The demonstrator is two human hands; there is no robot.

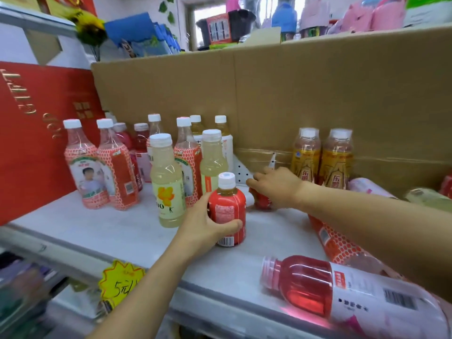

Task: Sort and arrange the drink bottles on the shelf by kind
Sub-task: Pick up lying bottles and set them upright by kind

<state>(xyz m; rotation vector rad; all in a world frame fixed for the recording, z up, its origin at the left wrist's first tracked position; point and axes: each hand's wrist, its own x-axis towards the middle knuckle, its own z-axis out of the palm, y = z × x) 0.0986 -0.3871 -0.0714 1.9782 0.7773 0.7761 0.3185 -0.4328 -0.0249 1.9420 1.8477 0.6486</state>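
Nearest, at the lower right of the shelf (pixel 102 231), a red drink bottle (pixel 342 289) lies on its side, its long axis running left to right, its pink cap pointing left and its white label and barcode facing up. A yellow price tag (pixel 119 282) hangs on the shelf's front lip to the left of it. Just beyond, the left hand (pixel 205 223) grips a small red-labelled bottle (pixel 228 211) that stands upright with its white cap up. The thumb wraps across the front of the label near the base and the fingers curl round its left side. To the right, under the right forearm, a honeycomb-patterned bottle (pixel 335 243) lies on its side with its axis slanting from far left to near right; its cap end cannot be made out. Farther in, the right hand (pixel 276 187) lies on top of a second small red bottle (pixel 263 201), which seems to lie tipped over with a pale end toward the left. The fingers are bent forward over it, but whether they close round it cannot be told. Left of the hands two pale yellow bottles (pixel 167 182) stand upright, with upright honeycomb bottles (pixel 85 165) beyond them. Right of the right hand, two gold bottles (pixel 320 157) stand against the cardboard wall (pixel 293 94) at the back.
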